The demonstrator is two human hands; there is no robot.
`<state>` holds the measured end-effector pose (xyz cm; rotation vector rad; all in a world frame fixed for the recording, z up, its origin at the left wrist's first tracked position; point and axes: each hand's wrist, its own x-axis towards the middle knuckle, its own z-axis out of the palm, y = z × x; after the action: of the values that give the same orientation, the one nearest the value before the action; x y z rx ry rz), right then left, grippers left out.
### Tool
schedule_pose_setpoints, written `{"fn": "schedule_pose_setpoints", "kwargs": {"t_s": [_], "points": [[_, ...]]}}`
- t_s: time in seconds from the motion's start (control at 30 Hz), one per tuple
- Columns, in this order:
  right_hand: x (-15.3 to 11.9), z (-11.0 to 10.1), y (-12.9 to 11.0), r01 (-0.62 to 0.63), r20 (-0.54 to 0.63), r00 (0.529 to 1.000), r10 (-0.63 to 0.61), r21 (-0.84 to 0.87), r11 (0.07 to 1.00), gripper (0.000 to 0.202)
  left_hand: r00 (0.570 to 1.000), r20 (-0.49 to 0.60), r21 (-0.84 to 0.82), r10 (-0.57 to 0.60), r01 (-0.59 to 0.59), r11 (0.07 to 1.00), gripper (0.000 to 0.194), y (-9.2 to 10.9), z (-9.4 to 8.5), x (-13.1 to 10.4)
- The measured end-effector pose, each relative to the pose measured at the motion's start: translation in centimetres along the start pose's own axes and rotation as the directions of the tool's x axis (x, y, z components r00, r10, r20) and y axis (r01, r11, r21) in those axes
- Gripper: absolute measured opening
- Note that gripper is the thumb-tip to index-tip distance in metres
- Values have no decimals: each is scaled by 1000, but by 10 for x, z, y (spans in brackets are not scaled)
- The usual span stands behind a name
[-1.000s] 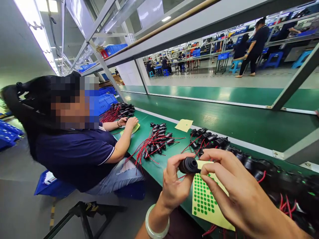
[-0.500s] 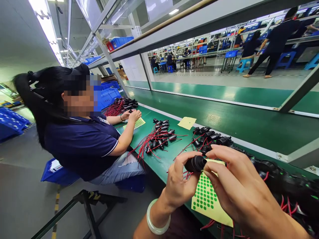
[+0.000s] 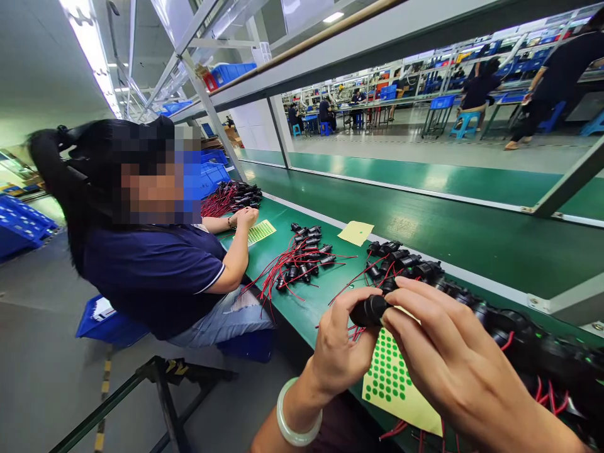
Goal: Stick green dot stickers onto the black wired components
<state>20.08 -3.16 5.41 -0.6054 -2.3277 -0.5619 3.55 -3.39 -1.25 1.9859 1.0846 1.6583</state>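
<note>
Between the thumb and curled fingers of my left hand is a black cylindrical part, lying roughly sideways. The fingertips of my right hand close on the part's right end and partly hide it. Beneath my hands lies a pale yellow sheet of round green stickers, partly covered by the right hand. A row of similar black parts with red wires runs along the bench to the right, behind and below my right hand. Whether a sticker is at my fingertips, I cannot make out.
A co-worker sits at the left, hands at another green-dot sheet. A cluster of black parts with red wires lies between us. A yellow paper piece rests near the green bench's raised white edge. A metal post slants at right.
My right fingers have moved slightly left and now press against the end of the black part. My left hand has barely moved. The co-worker's hands have shifted a little.
</note>
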Motion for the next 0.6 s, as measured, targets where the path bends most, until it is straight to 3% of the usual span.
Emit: {"fn": "schedule_pose_setpoints", "kwargs": {"t_s": [0.27, 0.6], "points": [[-7, 10, 6, -143, -65, 984, 167, 270, 952, 16, 997, -8, -52, -80, 79, 995, 56, 0, 0, -3], [-22, 19, -9, -160, -125, 967, 224, 389, 907, 34, 993, -26, -162, -112, 107, 981, 59, 6, 3, -4]]}}
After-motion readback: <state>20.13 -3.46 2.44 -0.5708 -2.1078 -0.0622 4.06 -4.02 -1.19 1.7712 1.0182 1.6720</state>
